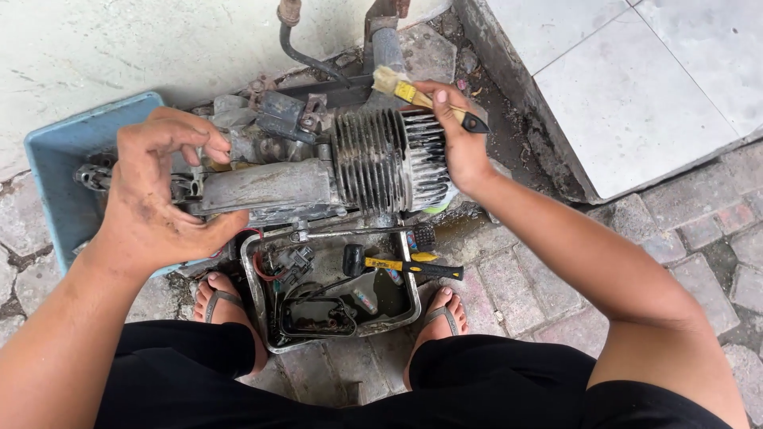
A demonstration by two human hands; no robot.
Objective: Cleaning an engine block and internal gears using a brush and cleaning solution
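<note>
So there's one grimy small engine lying on its side across the paving, crankcase end resting over the edge of a single blue plastic tub and the finned cylinder pointing toward the tiled step. The person is squatting over it, two feet in flip-flops, one on either side of a metal tray. Left hand is on the crankcase end, palm against the casing, thumb tucked underneath and fingers curled in over the top, gripping the engine to steady it (can't tell exactly which bit the fingertips are on, too much grease and clutter there). Right hand is closed around one paintbrush with a yellow and black handle, pinched between thumb and fingers, the pale bristles sitting at the top edge of the cylinder fins. In the tray, right below the engine, I count one hammer with a black head and yellow-black handle lying across the far end, one small wire brush resting along the tray's far rim, plus a tangle of black wiring and connectors at the left end and a dark gasket-looking piece in dirty liquid near the near edge.
</note>
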